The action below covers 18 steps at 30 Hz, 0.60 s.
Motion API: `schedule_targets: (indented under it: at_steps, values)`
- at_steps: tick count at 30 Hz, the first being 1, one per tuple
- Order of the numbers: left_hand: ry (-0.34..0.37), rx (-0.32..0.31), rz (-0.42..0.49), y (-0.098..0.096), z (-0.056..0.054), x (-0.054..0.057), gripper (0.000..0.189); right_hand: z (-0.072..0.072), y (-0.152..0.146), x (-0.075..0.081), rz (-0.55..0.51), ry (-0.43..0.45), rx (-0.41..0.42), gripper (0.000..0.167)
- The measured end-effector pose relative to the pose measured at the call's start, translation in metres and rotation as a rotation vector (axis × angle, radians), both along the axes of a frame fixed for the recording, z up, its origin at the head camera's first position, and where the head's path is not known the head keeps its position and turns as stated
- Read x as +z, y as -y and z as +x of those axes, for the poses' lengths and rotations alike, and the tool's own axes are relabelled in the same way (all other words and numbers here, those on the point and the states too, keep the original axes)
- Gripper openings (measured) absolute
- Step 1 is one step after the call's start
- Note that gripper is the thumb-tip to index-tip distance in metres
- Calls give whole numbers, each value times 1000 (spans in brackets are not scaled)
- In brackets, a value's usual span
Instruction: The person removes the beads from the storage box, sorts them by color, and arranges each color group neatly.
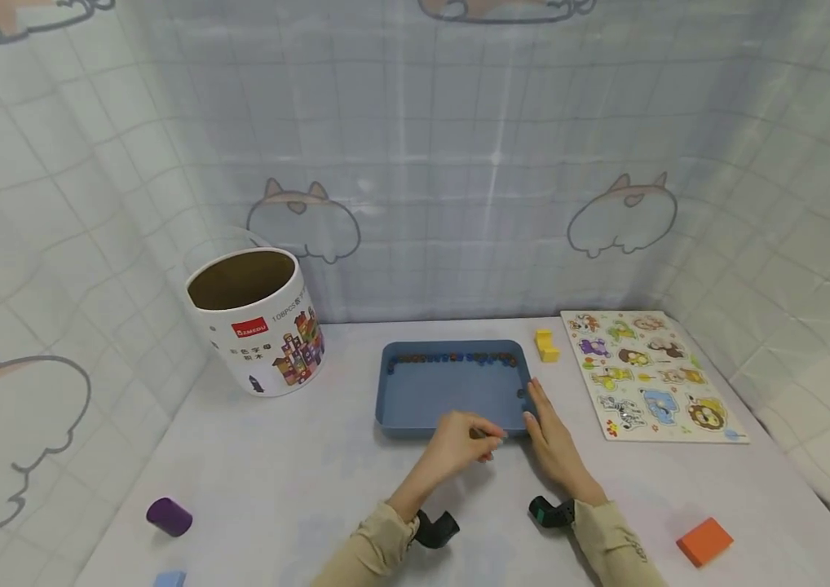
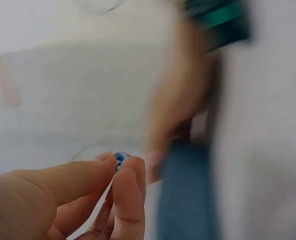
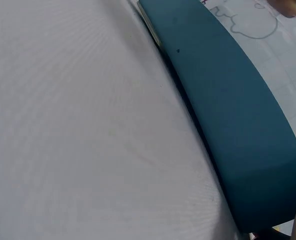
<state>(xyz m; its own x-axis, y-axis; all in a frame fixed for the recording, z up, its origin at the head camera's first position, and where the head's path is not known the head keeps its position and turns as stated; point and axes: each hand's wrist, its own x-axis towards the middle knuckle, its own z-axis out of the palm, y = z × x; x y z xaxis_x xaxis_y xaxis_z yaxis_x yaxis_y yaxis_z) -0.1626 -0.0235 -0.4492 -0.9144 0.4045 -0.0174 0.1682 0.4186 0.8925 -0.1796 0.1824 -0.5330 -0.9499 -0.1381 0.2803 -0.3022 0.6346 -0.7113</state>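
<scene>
Between thumb and fingertips, my left hand (image 1: 456,443) pinches a small round blue-and-clear glass marble (image 2: 120,159). It hovers close by the front edge of a shallow blue tray (image 1: 452,399). Against the tray's right side rests my right hand (image 1: 556,447), its fingers straight along the wall near the front corner. Small dark, brown and blue marbles (image 1: 452,357) form a line inside the tray along its back wall, with a few at the back corners. One more marble (image 1: 521,393) lies by the right wall. The tray's outer wall (image 3: 228,110) fills much of the right wrist view.
A large white printed bucket (image 1: 261,326) stands at the back left. Right of the tray are a yellow block (image 1: 546,346) and an animal puzzle board (image 1: 653,377). A purple cylinder (image 1: 169,517), a light blue block (image 1: 169,580) and an orange block (image 1: 704,541) lie nearer the front.
</scene>
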Motion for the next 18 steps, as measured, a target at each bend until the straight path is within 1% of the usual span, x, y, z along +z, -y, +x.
schedule_targets:
  at_steps: [2, 4, 6, 9, 11, 13, 16, 18]
  values:
    - [-11, -43, -64, -7, 11, -13, 12, 0, 0, 0, -6, -4, 0, 54]
    - [-24, -81, -114, -13, 19, -25, 10, 0, 1, -1, -13, -6, 0, 54]
    - [-37, -112, -155, -19, 24, -33, 8, 0, 2, -1, -22, -3, 4, 54]
    - [-56, -140, -186, -25, 27, -40, 6, 0, 4, -2, -27, -7, 9, 54]
    - [-68, -145, -197, -26, 27, -42, 6, 0, 4, -2, -32, -5, 6, 54]
    - [-63, -131, -178, -25, 23, -40, 6, 0, 4, -2, -33, -1, -3, 54]
    - [-60, -82, -135, -21, 13, -32, 7, 0, 3, -1, -47, 8, -15, 54]
    - [-52, -34, -87, -19, 2, -23, 11, 0, 1, -1, -61, 4, -23, 54]
